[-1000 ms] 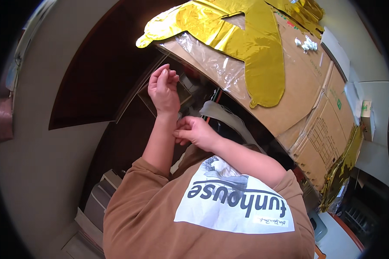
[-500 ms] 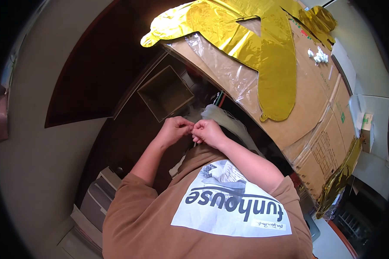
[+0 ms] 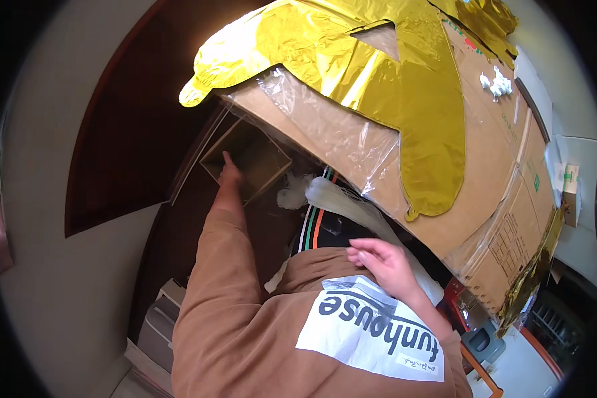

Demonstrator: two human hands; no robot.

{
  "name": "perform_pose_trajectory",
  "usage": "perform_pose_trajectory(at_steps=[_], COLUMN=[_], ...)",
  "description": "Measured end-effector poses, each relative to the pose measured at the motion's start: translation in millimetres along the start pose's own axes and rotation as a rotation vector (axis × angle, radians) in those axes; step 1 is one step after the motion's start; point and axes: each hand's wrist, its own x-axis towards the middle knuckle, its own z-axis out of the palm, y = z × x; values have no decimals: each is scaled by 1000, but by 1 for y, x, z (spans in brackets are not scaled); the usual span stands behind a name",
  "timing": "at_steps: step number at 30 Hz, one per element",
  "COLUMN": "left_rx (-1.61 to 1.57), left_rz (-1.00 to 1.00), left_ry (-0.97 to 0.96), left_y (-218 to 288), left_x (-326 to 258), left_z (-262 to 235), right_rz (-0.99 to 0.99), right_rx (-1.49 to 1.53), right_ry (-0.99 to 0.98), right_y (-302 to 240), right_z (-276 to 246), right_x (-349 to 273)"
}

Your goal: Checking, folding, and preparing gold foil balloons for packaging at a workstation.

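My left hand (image 3: 229,175) reaches over the near edge of an open cardboard box (image 3: 269,178). One finger is stretched out; the others are partly hidden, and I see nothing held. In front of my brown shirt, my right hand (image 3: 386,264) has its fingers bent together. Whatever they may pinch is too small to make out. A bundle of white strands (image 3: 341,201) lies across my lap, beyond the right hand. On the large cardboard surface (image 3: 474,229) at the right is a flat gold foil balloon (image 3: 434,156), touched by neither hand.
Small white pieces (image 3: 497,84) lie in a cluster on the cardboard, beside the balloon. More crumpled gold foil (image 3: 494,23) is at the far right corner. A dark red-brown panel (image 3: 126,132) stands at the left, and a grey bin-like object (image 3: 162,318) at the lower left.
My hands were together in front of me, fingertips pinched. Now they are apart: the left has moved forward to the box, the right has drawn back right toward my shirt.
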Motion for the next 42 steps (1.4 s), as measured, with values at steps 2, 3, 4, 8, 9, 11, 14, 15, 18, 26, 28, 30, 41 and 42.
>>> perform_pose_trajectory(at_steps=[2,3,4,8,9,11,14,15,18,26,28,30,41,42], left_rx=[-67,-107,-159,-95,-76,-44,65,48,-6,279,566,718,-363,-398], left_rz=[9,39,78,-44,-89,-129,-3,-11,58,-109,171,407,1076,1225], left_ry=[2,-32,-118,-410,-414,-333,-33,96,314,-36,143,356,-415,-135], left_y=[-35,-33,-35,-12,11,39,55,41,-5,100,83,68,343,363], left_x=[13,16,20,27,23,3,-19,-14,4,-42,-45,-58,-330,-339], left_z=[26,24,17,-21,-37,-61,-54,-37,-1,-103,-98,-89,-295,-284], right_rz=[-4,-11,-11,-48,-71,-101,-132,-134,-150,-309,-361,-422,-782,-767], right_rx=[8,18,37,44,35,29,32,26,-24,-265,-364,-463,-856,-875], right_ry=[34,68,88,145,166,169,183,172,90,164,122,81,440,426], right_y=[-5,-5,-6,-16,-17,-20,-23,-27,-34,-36,-54,-74,-160,-161], right_z=[-11,-12,-14,-17,-16,-18,-18,-18,-28,-33,-37,-47,-107,-109], right_x=[-19,-26,-33,-52,-56,-57,-65,-69,-78,-97,-104,-110,-36,-28])
